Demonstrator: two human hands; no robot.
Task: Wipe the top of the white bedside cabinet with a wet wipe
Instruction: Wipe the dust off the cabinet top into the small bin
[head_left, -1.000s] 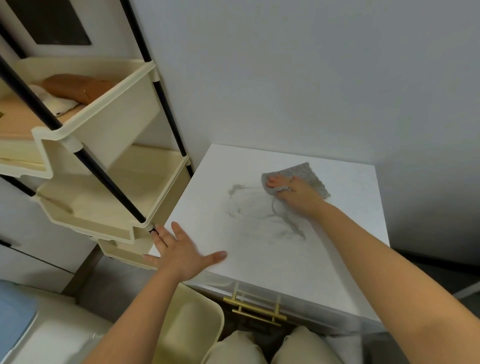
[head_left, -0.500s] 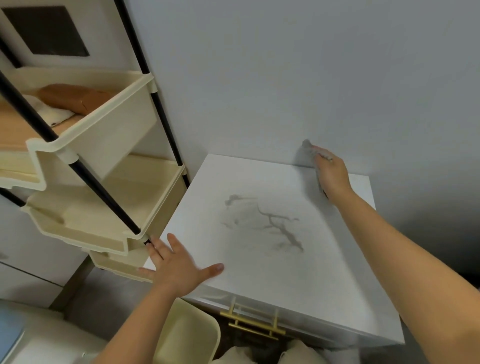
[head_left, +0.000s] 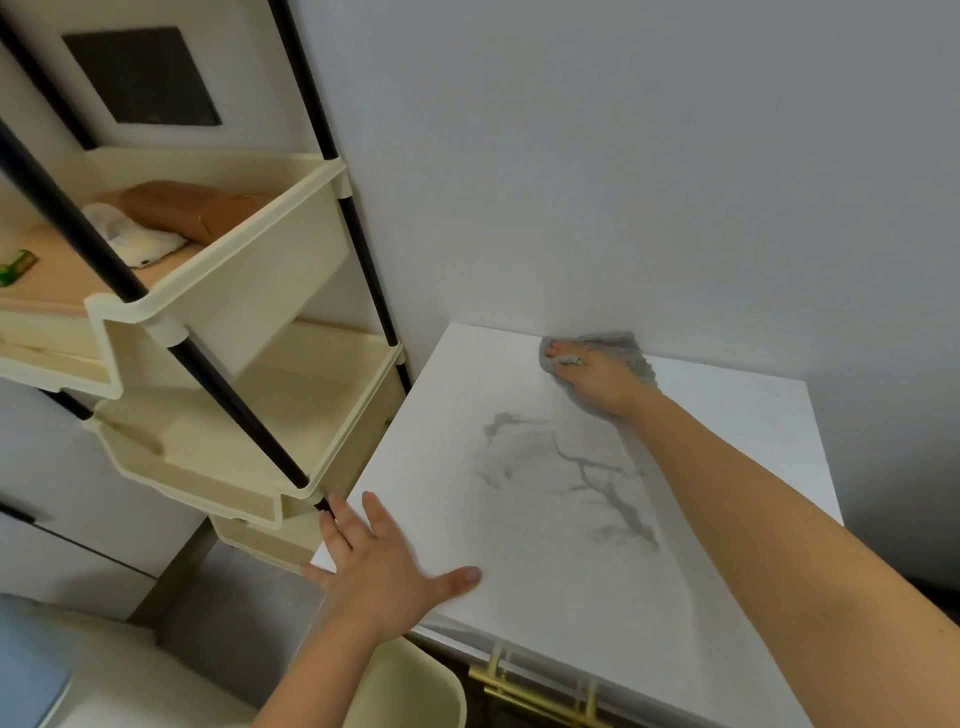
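The white bedside cabinet (head_left: 753, 431) fills the lower right, its top marked by a grey branching smear (head_left: 582, 478) in the middle. My right hand (head_left: 592, 379) presses a grey wet wipe (head_left: 631, 353) flat on the top near the back edge, against the wall. The wipe pokes out behind and beside the fingers. My left hand (head_left: 384, 561) rests flat with fingers spread on the cabinet's front left corner, holding nothing.
A cream tiered trolley (head_left: 249, 291) with black poles stands close to the cabinet's left side; its top tray holds a brown pouch (head_left: 192, 210) and a white cloth. Gold drawer handles (head_left: 530, 691) show below the front edge. A cream chair back (head_left: 410, 691) sits beneath my left arm.
My right hand slid the wipe from the middle of the top to the back edge by the wall, then leftward along that edge. My left hand stayed in place.
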